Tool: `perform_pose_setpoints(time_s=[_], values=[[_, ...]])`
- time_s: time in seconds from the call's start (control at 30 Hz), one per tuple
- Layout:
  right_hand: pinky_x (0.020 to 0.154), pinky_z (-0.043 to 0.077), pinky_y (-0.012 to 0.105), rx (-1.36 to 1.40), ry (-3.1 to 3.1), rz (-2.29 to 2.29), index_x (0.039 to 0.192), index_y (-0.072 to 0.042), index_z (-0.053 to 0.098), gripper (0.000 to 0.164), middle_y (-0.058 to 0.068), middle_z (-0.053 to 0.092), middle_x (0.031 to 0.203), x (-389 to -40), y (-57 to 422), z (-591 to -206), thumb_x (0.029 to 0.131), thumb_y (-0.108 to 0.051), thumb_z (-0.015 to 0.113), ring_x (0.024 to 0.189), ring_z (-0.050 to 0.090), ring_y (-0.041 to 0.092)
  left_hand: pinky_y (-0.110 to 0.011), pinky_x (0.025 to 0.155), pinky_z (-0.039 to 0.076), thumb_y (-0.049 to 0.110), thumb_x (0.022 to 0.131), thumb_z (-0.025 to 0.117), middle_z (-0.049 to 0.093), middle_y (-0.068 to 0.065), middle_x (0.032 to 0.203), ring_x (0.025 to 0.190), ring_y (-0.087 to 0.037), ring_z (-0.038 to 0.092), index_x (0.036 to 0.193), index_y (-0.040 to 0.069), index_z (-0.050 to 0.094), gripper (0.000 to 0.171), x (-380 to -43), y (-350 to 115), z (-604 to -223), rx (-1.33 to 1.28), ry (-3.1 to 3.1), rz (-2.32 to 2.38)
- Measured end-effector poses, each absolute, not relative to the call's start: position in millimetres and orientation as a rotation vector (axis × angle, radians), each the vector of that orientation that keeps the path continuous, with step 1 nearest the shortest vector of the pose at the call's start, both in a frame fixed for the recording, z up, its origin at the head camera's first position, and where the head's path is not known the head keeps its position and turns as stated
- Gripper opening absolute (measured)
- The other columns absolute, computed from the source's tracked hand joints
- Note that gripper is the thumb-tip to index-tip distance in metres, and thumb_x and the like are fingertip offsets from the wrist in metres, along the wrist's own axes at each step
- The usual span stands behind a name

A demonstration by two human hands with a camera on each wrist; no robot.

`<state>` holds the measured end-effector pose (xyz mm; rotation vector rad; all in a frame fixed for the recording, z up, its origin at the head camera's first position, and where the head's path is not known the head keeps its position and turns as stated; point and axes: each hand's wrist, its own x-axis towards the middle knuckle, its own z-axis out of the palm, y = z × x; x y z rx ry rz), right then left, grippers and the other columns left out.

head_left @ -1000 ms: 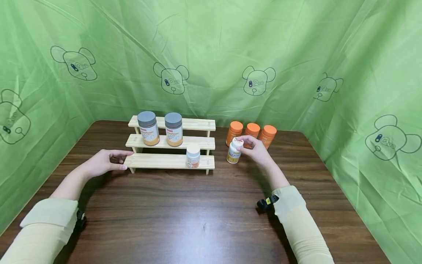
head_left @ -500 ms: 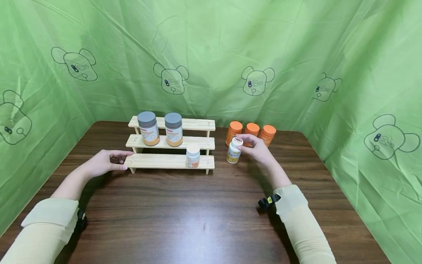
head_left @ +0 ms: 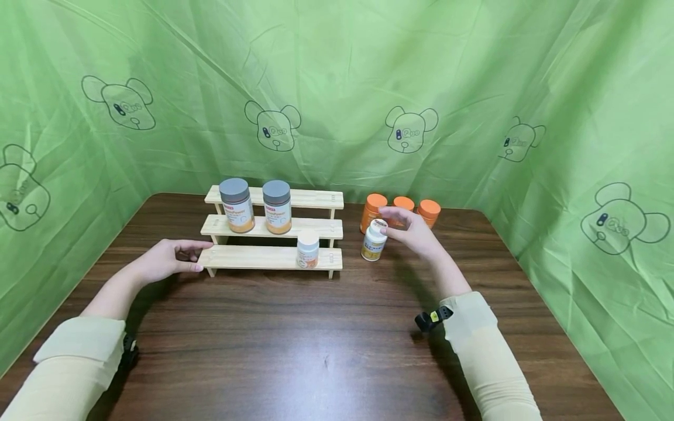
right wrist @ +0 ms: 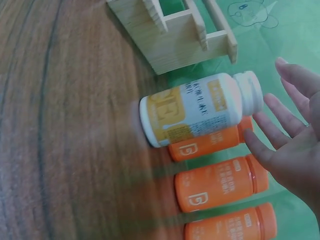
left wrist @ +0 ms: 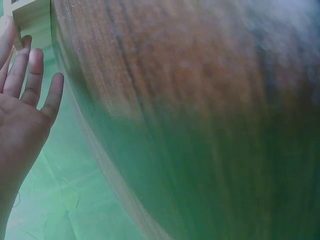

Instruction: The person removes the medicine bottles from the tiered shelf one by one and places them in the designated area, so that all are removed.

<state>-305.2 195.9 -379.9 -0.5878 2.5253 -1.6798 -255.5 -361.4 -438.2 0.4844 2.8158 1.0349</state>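
Observation:
In the head view my left hand (head_left: 163,260) is at the left end of a three-step wooden display rack (head_left: 263,257), its index finger and thumb touching the lowest step's corners. The left wrist view shows the other fingers (left wrist: 34,77) extended. My right hand (head_left: 416,234) is beside a white bottle with a yellow label (head_left: 373,241), which stands upright on the table. Seen from the right wrist, the fingers (right wrist: 270,130) are spread loosely near the bottle's white cap, holding nothing. A small white jar (head_left: 308,250) stands on the lowest step, towards its right end.
Two grey-lidded jars (head_left: 236,206) stand on the middle step. Behind the right hand are three orange bottles (head_left: 371,215) in a row, partly covered by the hand and the white bottle. A green curtain (head_left: 337,70) surrounds the dark wooden table (head_left: 295,345).
My right hand has let go of the white bottle's cap and drawn slightly back to the right, its fingers spreading. The bottle stays upright in place. My left hand has not moved.

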Motion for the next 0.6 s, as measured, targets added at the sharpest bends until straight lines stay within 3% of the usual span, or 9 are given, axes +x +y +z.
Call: perform_pose_setpoints(time_s=[0.3, 0.6], values=[[0.108, 0.026, 0.052, -0.602, 2.534, -1.689, 0.132, -0.006, 0.053, 0.048, 0.015, 0.049, 0.137, -298, 187, -360, 0.086, -0.012, 0.068, 0.131, 0.039, 0.026, -0.023, 0.070, 0.043, 0.028, 0.079, 0.077, 0.066, -0.002, 0.087, 0.080, -0.006, 0.057, 0.130, 0.012, 0.058, 0.057, -256, -361, -437, 0.485, 2.813, 1.036], [0.106, 0.029, 0.052, -0.670, 2.492, -1.738, 0.131, -0.002, 0.052, 0.050, 0.012, 0.051, 0.137, -287, 172, -336, 0.086, -0.013, 0.069, 0.129, 0.042, 0.026, -0.023, 0.069, 0.043, 0.026, 0.078, 0.077, 0.066, -0.001, 0.086, 0.079, -0.007, 0.057, 0.129, 0.011, 0.058, 0.056, -255, -360, -437, 0.470, 2.810, 1.055]])
